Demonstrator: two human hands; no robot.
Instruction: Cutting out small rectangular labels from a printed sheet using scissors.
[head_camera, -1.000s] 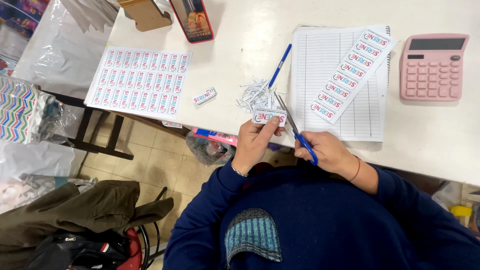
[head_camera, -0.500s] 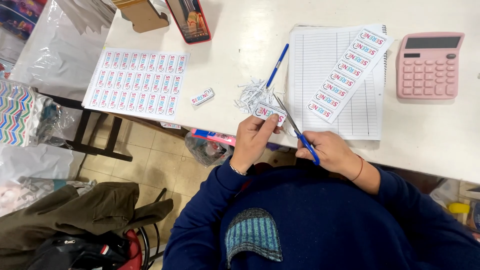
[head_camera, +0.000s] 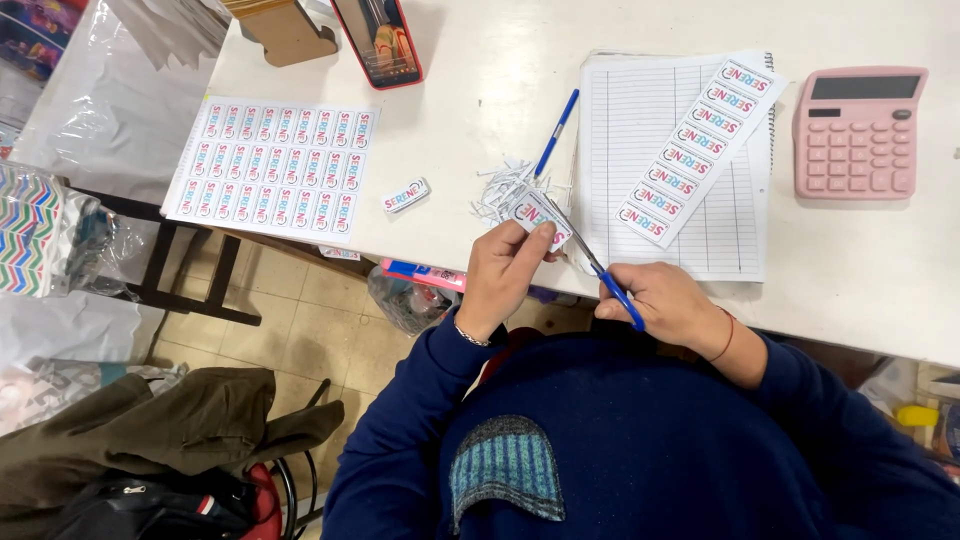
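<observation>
My left hand (head_camera: 505, 276) pinches a small printed label piece (head_camera: 533, 214) at the table's near edge. My right hand (head_camera: 665, 303) grips blue-handled scissors (head_camera: 590, 262), whose blades reach up to the label piece. A heap of thin white paper trimmings (head_camera: 498, 186) lies just beyond the label. One cut label (head_camera: 405, 196) rests alone on the table to the left. A strip of labels (head_camera: 692, 150) lies on a lined notebook (head_camera: 720, 215). A full sheet of labels (head_camera: 272, 166) lies at the left.
A blue pen (head_camera: 555, 133) lies beside the notebook. A pink calculator (head_camera: 858, 131) sits at the right. A phone in a red case (head_camera: 377, 40) and a cardboard stand (head_camera: 285, 28) are at the back. Bags and a jacket (head_camera: 160, 430) lie on the floor left.
Both hands have stayed at the table edge; the scissors and label piece shifted only slightly as the view moved a little.
</observation>
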